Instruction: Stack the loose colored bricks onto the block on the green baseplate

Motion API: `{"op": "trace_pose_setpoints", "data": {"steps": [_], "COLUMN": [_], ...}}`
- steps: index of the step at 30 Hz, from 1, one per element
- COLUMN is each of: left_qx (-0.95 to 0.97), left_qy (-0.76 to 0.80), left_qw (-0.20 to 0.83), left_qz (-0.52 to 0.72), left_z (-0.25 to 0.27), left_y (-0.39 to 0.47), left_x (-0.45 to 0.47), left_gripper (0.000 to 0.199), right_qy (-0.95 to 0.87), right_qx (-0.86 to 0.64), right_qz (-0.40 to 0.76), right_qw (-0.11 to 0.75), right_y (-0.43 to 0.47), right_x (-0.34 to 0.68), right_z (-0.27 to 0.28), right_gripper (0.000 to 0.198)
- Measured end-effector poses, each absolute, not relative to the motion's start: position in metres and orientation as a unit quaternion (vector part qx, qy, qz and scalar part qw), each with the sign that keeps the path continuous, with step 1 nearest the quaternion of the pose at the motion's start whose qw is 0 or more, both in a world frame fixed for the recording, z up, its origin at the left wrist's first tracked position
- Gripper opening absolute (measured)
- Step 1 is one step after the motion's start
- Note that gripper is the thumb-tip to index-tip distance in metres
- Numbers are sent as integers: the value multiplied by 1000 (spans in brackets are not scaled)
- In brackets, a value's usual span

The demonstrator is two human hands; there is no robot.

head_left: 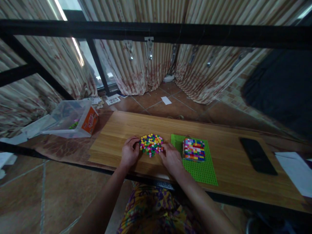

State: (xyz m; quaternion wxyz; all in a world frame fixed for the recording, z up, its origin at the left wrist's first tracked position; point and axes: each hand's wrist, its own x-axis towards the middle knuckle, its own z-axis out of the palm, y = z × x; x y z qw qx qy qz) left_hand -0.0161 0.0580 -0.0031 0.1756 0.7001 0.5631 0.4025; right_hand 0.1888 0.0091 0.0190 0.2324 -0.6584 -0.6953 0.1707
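Bricks [151,144] lie heaped midway between my curled left hand [130,152] and right hand [172,159]; whether either grips any, I can't tell.

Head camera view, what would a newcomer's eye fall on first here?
The pile of multicoloured bricks stands out first, on the wooden tabletop between the left hand and the right hand. Next comes the green baseplate beside the right hand, with a block of coloured bricks on it.

From the bricks [151,143] on the board [229,146], block [194,151] on baseplate [202,174] sits at three o'clock, phone [258,156] beyond; bin [76,133], ten.
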Motion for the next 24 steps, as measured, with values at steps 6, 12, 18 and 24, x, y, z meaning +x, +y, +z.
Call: {"op": "trace_pose_setpoints", "data": {"steps": [6,12,18,24], "left_qx": [704,704,706,707], "left_qy": [557,561,564,566], "left_qw": [165,168,167,171], "left_qz": [408,403,395,388], "left_z": [-3,-3,-3,-4], "left_y": [58,59,60,63], "left_x": [-16,-17,-19,-20], "left_gripper": [20,21,22,24], "right_qy": [-702,-680,-646,-562], "right_qx": [-639,-633,-610,-661], "right_qz": [178,180,208,175], "right_qw": [260,322,409,465], "right_y": [11,-2,-28,-47], "right_x": [191,195,215,266], "right_z": [16,30,51,55], "right_gripper": [21,26,21,19]}}
